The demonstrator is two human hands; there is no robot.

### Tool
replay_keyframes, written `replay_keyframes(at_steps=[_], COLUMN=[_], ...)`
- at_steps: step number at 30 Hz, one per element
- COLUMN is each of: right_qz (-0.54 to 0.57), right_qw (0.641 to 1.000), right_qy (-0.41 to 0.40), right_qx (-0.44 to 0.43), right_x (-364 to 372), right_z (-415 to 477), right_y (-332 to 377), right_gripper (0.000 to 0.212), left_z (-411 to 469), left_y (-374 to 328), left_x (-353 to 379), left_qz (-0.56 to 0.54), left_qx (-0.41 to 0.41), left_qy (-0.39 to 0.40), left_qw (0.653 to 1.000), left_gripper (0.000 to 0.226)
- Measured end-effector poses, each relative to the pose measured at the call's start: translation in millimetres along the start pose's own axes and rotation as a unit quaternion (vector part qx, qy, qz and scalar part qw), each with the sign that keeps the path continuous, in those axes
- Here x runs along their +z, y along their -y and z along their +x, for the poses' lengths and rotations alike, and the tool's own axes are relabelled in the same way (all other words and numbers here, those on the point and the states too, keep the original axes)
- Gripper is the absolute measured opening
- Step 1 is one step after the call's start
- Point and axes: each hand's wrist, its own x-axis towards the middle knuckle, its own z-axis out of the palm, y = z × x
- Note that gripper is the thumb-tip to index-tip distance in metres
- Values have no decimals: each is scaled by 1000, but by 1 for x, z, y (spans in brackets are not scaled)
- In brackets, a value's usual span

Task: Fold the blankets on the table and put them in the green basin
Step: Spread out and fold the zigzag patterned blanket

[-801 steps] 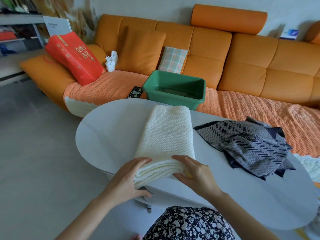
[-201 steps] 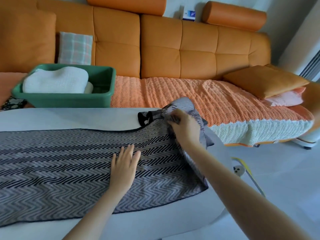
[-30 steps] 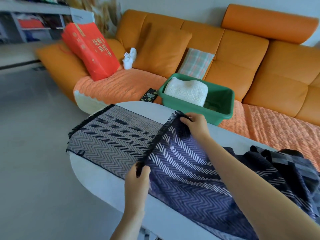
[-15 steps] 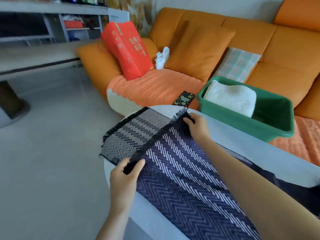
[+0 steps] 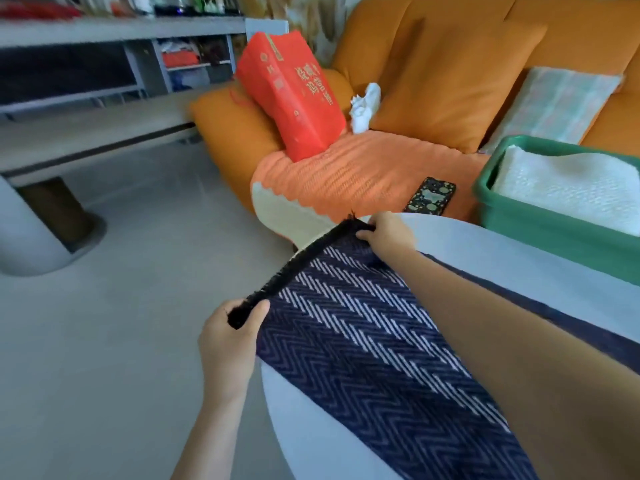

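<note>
At the table's (image 5: 519,265) end, both hands, left (image 5: 230,336) and right (image 5: 389,233), pinch the blanket's (image 5: 363,341) fringed edge.

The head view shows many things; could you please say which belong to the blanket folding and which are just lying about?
Job: navy chevron blanket, pinched by left hand and right hand; white blanket; green basin; table.
Lying about: red package, phone, plaid cushion, orange sofa.

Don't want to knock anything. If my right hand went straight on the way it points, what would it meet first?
From the right hand gripping the blanket, likely the orange knitted sofa cover just beyond the table edge; the red bag stands farther along. Depth is unclear.
</note>
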Motion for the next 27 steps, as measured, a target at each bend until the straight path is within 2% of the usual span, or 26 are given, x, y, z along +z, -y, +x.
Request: replay_keyframes(at_steps=[5, 10, 14, 16, 18, 20, 22, 24, 27], right_qz=[15, 47, 81, 57, 5, -51, -71, -46, -1], right_qw=[998, 996, 991, 993, 996, 994, 992, 993, 994], right_qy=[-54, -74, -109, -103, -91, -94, -96, -102, -109], right_qx=[-35, -16, -11, -13, -22, -33, -36, -32, -30], right_x=[21, 20, 15, 21, 32, 41, 42, 34, 19], right_z=[0, 5, 17, 19, 14, 11, 10, 7, -2], right_y=[-14, -10, 0, 0, -4, -7, -8, -12, -26], right_gripper=[28, 27, 24, 23, 25, 29, 34, 36, 36], left_z=[4, 10, 14, 16, 16, 13, 10, 1, -20], left_y=[17, 16, 10, 14, 25, 38, 41, 25, -11], left_x=[-11, -5, -6, -4, -1, -1, -4, 0, 28], left_qz=[-11, -13, -8, 20, 56, 116, 211, 240, 270], left_qx=[-26, 4, 46, 55, 33, 25, 75, 152, 241], left_qy=[-5, -28, -80, -88, -62, -62, -107, -112, 7], left_qw=[1000, 1000, 996, 994, 996, 991, 969, 952, 932], left_gripper=[8, 9, 8, 9, 12, 28, 39, 35, 34])
